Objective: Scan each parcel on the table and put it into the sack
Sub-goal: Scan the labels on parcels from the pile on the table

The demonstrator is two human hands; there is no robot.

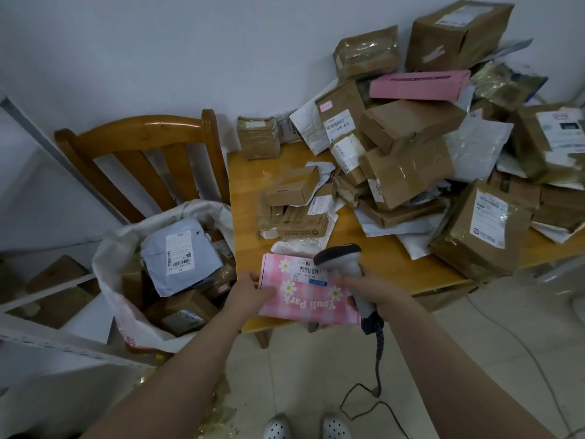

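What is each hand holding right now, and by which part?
The left hand holds the pink flowered parcel by its left edge. The right hand grips the scanner by its handle.

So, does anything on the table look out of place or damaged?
The parcel heap against the wall is loose and tilted, with crumpled white mailers between boxes. A taped brown parcel at the table's near edge seems to overhang it and might slip. The pink box under the scanner looks sound.
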